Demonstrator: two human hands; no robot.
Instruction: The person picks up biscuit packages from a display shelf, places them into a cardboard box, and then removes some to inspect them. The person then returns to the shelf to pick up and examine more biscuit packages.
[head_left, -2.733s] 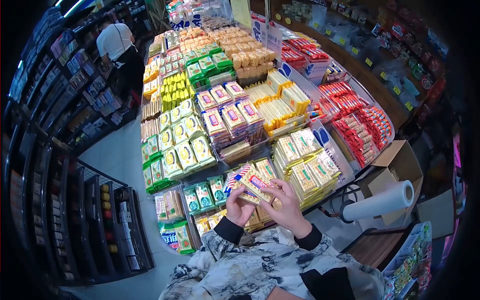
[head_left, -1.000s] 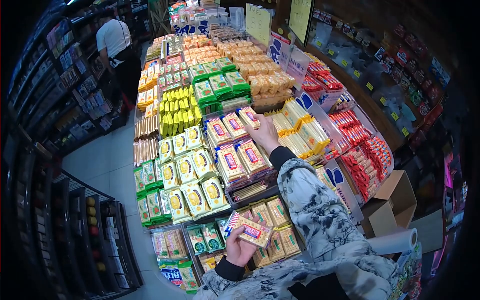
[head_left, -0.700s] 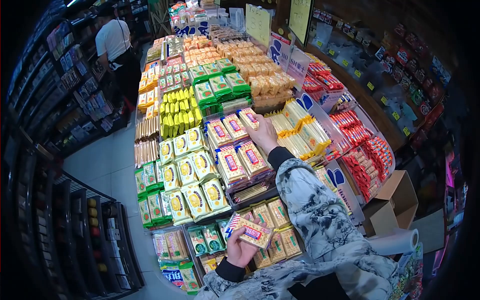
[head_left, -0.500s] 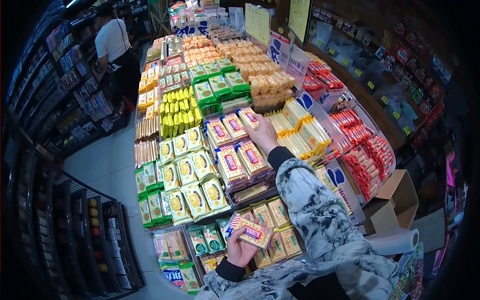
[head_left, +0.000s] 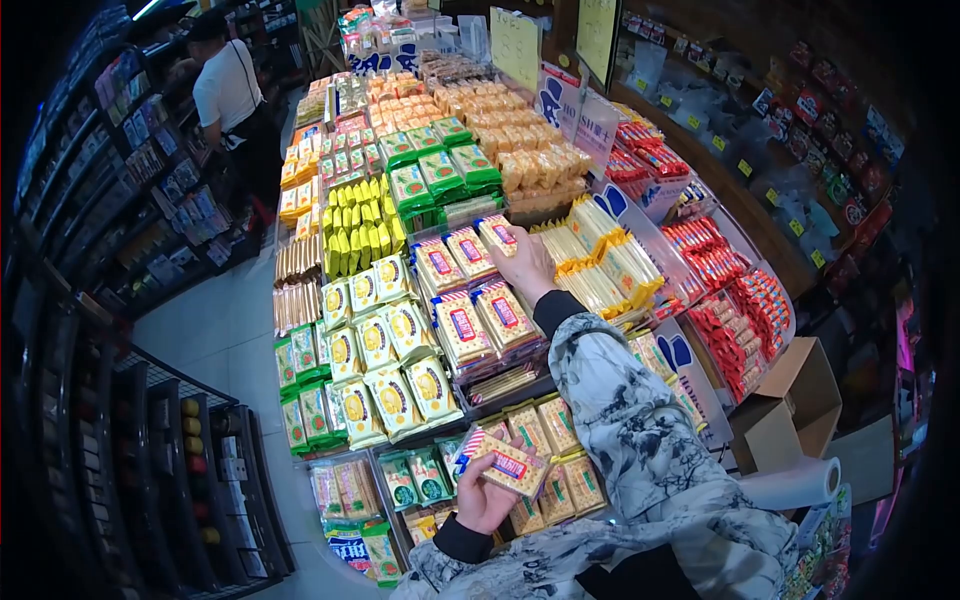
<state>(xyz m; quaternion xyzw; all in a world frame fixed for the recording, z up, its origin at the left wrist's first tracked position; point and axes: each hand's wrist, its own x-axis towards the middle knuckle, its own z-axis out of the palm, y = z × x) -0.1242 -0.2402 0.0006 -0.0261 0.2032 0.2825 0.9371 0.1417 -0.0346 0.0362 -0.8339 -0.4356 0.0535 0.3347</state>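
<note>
In the lower middle, my left hand (head_left: pixel 486 502) is closed around a cracker packet (head_left: pixel 512 468) with a red and blue label and a striped end. My right hand (head_left: pixel 527 266) reaches to the far right corner of a stack of matching packets, its fingers closed on a cracker packet (head_left: pixel 496 233) there. The rest of the stack (head_left: pixel 465 330) lies in neat rows just left of and below that hand. Beneath my left hand are beige biscuit packs (head_left: pixel 555 425) in a bin; its fingers partly cover them.
White and yellow packets (head_left: pixel 375 340) fill the bin to the left, green packs (head_left: pixel 440 170) the one behind. Yellow-edged wafers (head_left: pixel 610 265) and red packets (head_left: pixel 700 250) lie to the right. A cardboard box (head_left: pixel 790 405) and plastic roll (head_left: pixel 800 485) stand lower right. Another person (head_left: pixel 228 85) stands far left.
The view has shifted very slightly. Both hands stay almost where they were, each on its cracker packet. The person at the far left has moved a little.
</note>
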